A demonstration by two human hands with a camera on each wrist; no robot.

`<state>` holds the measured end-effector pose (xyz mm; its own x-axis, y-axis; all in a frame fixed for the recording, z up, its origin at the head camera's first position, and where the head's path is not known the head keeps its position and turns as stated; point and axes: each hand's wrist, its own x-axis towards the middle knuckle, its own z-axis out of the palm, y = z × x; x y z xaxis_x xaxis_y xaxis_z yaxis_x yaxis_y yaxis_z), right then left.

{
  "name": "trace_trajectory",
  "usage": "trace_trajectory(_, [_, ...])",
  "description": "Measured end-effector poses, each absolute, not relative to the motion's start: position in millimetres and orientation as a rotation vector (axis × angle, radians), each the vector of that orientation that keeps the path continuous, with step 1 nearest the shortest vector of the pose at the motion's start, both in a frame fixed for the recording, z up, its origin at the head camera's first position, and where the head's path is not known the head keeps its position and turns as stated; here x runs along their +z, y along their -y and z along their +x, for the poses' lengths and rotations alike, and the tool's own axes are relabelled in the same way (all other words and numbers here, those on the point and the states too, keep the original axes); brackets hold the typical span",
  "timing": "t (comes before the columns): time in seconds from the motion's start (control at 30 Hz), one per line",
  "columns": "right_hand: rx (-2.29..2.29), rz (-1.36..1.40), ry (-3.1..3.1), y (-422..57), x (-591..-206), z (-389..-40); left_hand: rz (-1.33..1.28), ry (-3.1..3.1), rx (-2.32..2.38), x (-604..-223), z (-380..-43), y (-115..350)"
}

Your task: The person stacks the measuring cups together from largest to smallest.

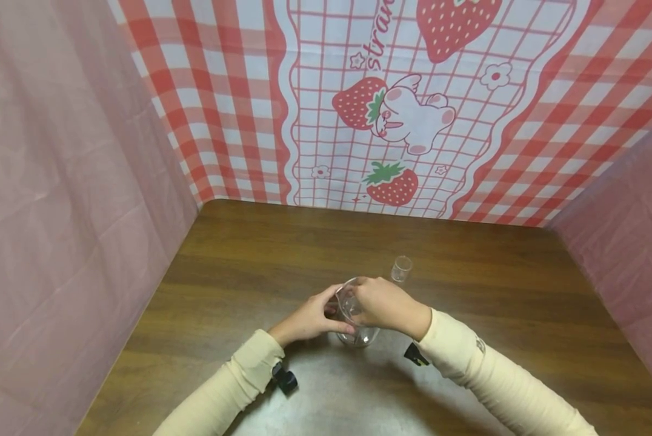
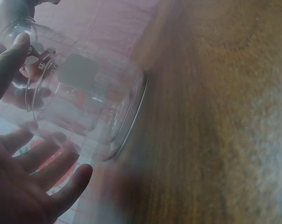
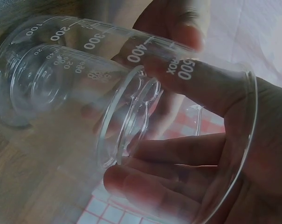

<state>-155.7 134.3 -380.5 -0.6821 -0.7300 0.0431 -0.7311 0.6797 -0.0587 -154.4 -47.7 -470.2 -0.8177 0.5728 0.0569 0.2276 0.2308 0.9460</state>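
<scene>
A large clear glass beaker [image 1: 359, 336] with white graduations up to 500 stands on the wooden table. Smaller glass beakers [image 3: 110, 123] are nested inside it, their rims showing through its wall in the right wrist view. My left hand [image 1: 309, 318] holds the large beaker from the left, thumb on the near side and fingers spread around the far side. From above, my right hand [image 1: 388, 306] reaches through the mouth of the large beaker. Its thumb and fingers pinch the nested beakers at their rims.
A small clear beaker [image 1: 401, 268] stands on the table [image 1: 249, 254] just beyond my right hand. A red-and-white strawberry-print cloth [image 1: 326, 145] hangs behind the table. Pink curtains [image 1: 75, 212] flank both sides. Dark wrist cameras [image 1: 285, 378] sit at both cuffs.
</scene>
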Motion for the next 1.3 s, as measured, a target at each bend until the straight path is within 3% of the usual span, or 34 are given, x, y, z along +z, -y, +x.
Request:
trace_trajectory(0.83, [-0.175, 1.214, 2.797, -130.4, -383.4, -150.5, 0.79, -2.196, 1.639, -471.7, -154.5, 46.4])
trace_trajectory(1.3, [-0.071, 1.281, 2.734, -129.5, -382.5, -151.8, 0.769, -2.193, 1.64, -472.0, -154.3, 47.4])
